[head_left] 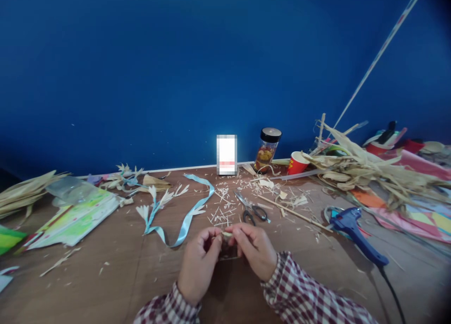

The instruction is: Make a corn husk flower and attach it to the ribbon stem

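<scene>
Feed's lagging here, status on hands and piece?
Left hand and right hand pinch small straw piece together. Scissors beyond, glue gun right. Nothing between.

— What are the hands doing?
— The left hand (198, 263) and right hand (254, 249) pinch a small straw piece (226, 234) together above the desk (116, 272)
— And nearby?
— Black scissors (252, 210) just beyond them, a blue glue gun (355, 232) to the right, a light-blue ribbon (186, 216) to the left

Centre: your scissors (254, 211), blue ribbon (186, 216).
Right: glue gun (354, 232), husk pile (366, 166).
Back: jar (268, 149), red cup (297, 163).
</scene>
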A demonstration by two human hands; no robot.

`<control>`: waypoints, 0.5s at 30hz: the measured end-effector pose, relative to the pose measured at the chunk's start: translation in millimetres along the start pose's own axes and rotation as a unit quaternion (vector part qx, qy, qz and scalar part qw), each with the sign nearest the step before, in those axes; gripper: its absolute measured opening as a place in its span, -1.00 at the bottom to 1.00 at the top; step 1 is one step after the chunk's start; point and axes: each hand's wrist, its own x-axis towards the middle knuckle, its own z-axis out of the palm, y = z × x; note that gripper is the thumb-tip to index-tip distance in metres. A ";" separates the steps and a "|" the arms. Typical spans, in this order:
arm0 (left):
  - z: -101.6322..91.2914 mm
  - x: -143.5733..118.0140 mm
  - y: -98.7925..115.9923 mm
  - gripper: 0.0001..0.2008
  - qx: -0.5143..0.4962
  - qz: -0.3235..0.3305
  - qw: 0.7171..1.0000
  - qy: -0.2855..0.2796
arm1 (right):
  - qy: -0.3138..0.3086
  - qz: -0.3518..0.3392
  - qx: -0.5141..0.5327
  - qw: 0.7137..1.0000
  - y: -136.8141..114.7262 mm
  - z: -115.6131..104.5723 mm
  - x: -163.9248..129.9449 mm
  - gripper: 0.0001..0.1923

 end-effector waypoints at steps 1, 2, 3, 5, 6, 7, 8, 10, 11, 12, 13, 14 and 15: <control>1.7 0.4 -0.9 -0.79 -0.058 -0.036 0.997 -0.025 | 0.027 -0.002 0.001 1.000 0.3 -0.2 1.0 -0.73; 3.7 0.7 -2.5 -0.79 -0.103 -0.063 0.992 -0.041 | 0.049 -0.001 0.004 0.999 1.0 -0.3 2.0 -0.75; 5.5 0.9 -4.4 -0.79 -0.139 -0.080 0.986 -0.048 | 0.064 0.002 0.011 0.998 1.7 -0.3 2.8 -0.76; 8.6 1.0 -7.9 -0.80 -0.193 -0.098 0.975 -0.047 | 0.076 0.013 0.033 0.997 3.3 0.0 3.7 -0.77; 9.6 0.9 -8.8 -0.80 -0.215 -0.104 0.970 -0.044 | 0.074 0.017 0.041 0.996 3.9 0.3 3.7 -0.79; 10.2 0.9 -8.9 -0.80 -0.237 -0.111 0.964 -0.041 | 0.068 0.019 0.045 0.996 4.4 0.7 3.6 -0.80; 10.3 0.9 -8.0 -0.80 -0.259 -0.118 0.958 -0.037 | 0.064 0.018 0.047 0.997 4.8 1.1 3.4 -0.82; 9.6 0.8 -4.2 -0.81 -0.300 -0.130 0.944 -0.037 | 0.058 0.014 0.057 0.997 5.5 1.9 3.2 -0.85; 9.0 0.8 -1.7 -0.82 -0.321 -0.134 0.937 -0.041 | 0.060 0.012 0.065 0.996 6.0 2.1 3.4 -0.87; 8.4 0.7 0.7 -0.83 -0.339 -0.136 0.930 -0.045 | 0.066 0.008 0.071 0.995 6.4 2.2 3.8 -0.89; 7.9 0.6 2.9 -0.84 -0.353 -0.137 0.924 -0.049 | 0.077 0.003 0.072 0.994 6.8 2.1 4.3 -0.90; 7.6 0.4 4.5 -0.85 -0.362 -0.136 0.921 -0.050 | 0.089 -0.002 0.066 0.994 6.8 1.9 4.7 -0.91; 7.5 0.3 5.4 -0.86 -0.367 -0.135 0.919 -0.049 | 0.099 -0.008 0.056 0.994 6.5 1.6 4.9 -0.92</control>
